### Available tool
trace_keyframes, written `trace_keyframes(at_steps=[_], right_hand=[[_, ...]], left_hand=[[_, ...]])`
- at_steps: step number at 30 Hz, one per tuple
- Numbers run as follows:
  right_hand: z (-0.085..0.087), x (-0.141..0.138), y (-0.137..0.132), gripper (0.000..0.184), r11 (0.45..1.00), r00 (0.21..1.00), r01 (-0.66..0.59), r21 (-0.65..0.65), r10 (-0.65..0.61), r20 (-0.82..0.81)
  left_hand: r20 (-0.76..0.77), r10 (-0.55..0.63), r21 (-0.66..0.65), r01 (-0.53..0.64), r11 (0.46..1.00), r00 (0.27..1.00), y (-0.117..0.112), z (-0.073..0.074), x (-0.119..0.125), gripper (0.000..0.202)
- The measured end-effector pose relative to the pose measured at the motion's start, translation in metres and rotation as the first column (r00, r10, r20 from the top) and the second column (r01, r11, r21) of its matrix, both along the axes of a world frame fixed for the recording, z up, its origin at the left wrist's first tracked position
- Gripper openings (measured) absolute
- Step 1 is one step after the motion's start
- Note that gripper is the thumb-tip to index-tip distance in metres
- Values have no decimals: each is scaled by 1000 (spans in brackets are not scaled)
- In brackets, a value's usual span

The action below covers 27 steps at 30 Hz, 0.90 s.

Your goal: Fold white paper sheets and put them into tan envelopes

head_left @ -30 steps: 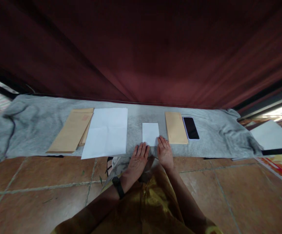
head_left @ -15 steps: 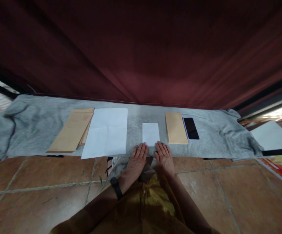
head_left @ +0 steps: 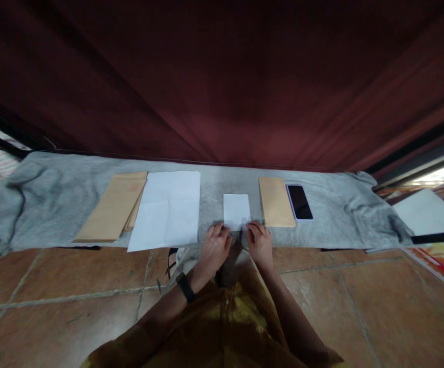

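Note:
A small folded white paper point(head_left: 237, 209) lies on a grey cloth point(head_left: 53, 194) spread over the floor. My left hand point(head_left: 214, 246) rests at the paper's near left corner, fingers slightly curled and touching its edge. At the near right corner sits my right hand point(head_left: 260, 241), its fingers bent onto the same edge. Neither hand has lifted the paper. A black band point(head_left: 186, 287) circles my left wrist.
A large white sheet point(head_left: 167, 208) and a stack of brown envelopes point(head_left: 112, 212) lie to the left. One brown envelope point(head_left: 276, 201) and a dark phone point(head_left: 299, 201) lie to the right. A dark red curtain point(head_left: 222, 82) hangs behind. More paper point(head_left: 425, 212) sits far right on the tiled floor point(head_left: 53, 296).
Both hands slid back along the small paper to its near edge, and their fingers went from flat to curled at its near corners.

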State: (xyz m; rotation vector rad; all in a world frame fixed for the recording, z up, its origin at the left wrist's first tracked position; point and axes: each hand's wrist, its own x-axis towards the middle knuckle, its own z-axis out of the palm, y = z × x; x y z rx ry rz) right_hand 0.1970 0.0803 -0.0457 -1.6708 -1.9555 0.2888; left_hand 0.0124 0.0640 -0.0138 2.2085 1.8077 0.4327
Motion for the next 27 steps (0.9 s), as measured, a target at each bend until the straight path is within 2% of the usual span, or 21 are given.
trace_keyframes(at_steps=[3, 8, 17, 22, 27], right_hand=[[2, -6, 8, 26, 998, 998, 55, 0, -55, 14], [0, -14, 15, 30, 988, 987, 155, 23, -156, 45], [-3, -14, 21, 22, 979, 979, 198, -45, -200, -32], [-6, -13, 21, 21, 980, 976, 196, -37, -198, -91], [-8, -12, 20, 21, 982, 977, 185, -40, -188, -100]], left_hand=[[27, 25, 2, -25, 1000, 999, 8, 2, 1, 29], [57, 109, 21, -110, 994, 992, 18, -2, 4, 39], [34, 238, -46, -236, 971, 971, 29, -4, 11, 51], [166, 309, -129, -290, 948, 936, 34, -4, 11, 57], [347, 430, -310, -331, 891, 834, 41, 1, 10, 53]])
